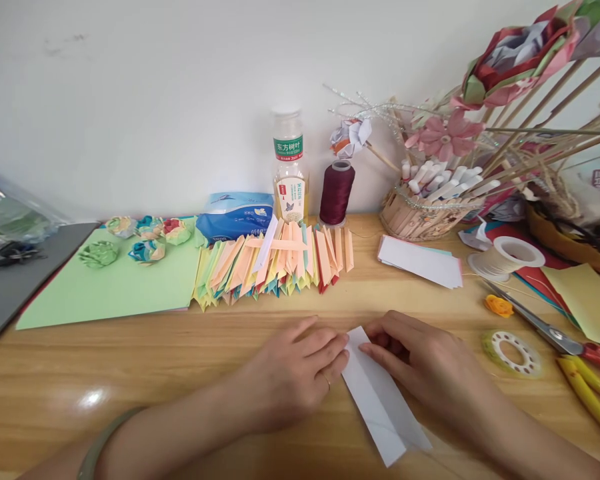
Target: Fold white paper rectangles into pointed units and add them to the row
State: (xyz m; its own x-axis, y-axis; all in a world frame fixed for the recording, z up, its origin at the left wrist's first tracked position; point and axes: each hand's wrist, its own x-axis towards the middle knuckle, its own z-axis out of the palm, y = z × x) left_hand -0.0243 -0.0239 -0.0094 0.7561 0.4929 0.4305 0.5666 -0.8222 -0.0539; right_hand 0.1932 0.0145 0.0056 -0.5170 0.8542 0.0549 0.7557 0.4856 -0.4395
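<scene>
A white paper strip (377, 397) lies slantwise on the wooden table, creased lengthwise, with its right half a little shaded. My left hand (300, 367) is on its left side, fingers stretched and slightly apart, the fingertips touching the upper left edge; its thumb is hidden. At the upper right edge, my right hand (420, 363) has its fingers curled and the thumb pressed near the paper, pinching it. Beyond my hands is a row of folded paper pieces (275, 260) in peach, yellow, green and blue. A stack of white paper slips (420, 260) lies farther right.
At left, paper flowers (147, 251) sit on green sheets (115, 287). A tissue pack (235, 213), bottle (289, 173) and maroon thread spool (337, 193) stand by the wall. Right are a pen basket (420, 213), white spool (510, 257), tape roll (513, 353) and scissors (555, 333).
</scene>
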